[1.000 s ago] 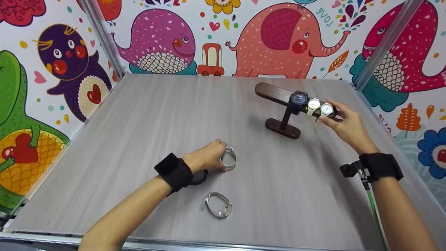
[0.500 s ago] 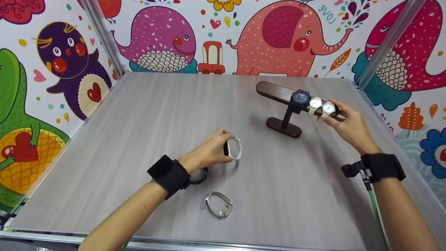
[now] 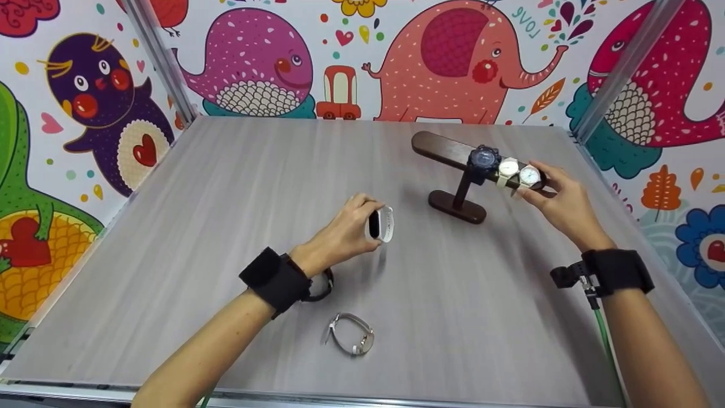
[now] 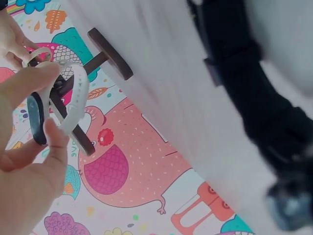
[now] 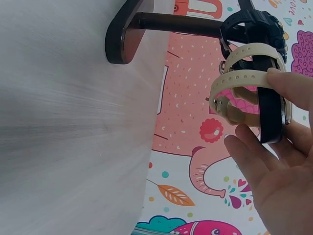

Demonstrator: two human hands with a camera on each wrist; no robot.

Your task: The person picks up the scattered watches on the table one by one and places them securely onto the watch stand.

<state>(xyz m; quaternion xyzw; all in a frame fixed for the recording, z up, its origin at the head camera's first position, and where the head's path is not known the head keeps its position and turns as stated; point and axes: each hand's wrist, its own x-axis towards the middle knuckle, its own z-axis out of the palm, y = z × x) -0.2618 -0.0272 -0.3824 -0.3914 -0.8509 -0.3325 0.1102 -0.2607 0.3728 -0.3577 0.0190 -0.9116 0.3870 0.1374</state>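
Observation:
In the head view my left hand (image 3: 345, 229) pinches a white-strapped smartwatch (image 3: 388, 224) between thumb and fingers, above the table. Its dark face (image 4: 36, 117) and looped strap (image 4: 78, 98) show in the left wrist view. My right hand (image 3: 569, 201) grips the right end of a dark wooden watch stand (image 3: 444, 150), its fingers at the outermost cream-strapped watch (image 3: 529, 176). Beside that one, another cream-strapped watch (image 3: 508, 168) and a chunky dark watch (image 3: 483, 160) sit round the bar. The stand's foot (image 3: 456, 207) appears to rest on the table.
A black-strapped watch (image 3: 323, 288), partly hidden by my left wrist, lies on the table (image 3: 283, 170). Nearer the front edge is a thin-strapped watch (image 3: 352, 335), its strap forming a loop. Cartoon-printed walls (image 3: 453, 62) stand at the back and sides.
My left hand has lifted the white smartwatch from the table and moved slightly away from me, turning its dark face into view. The right hand keeps its hold on the stand's end.

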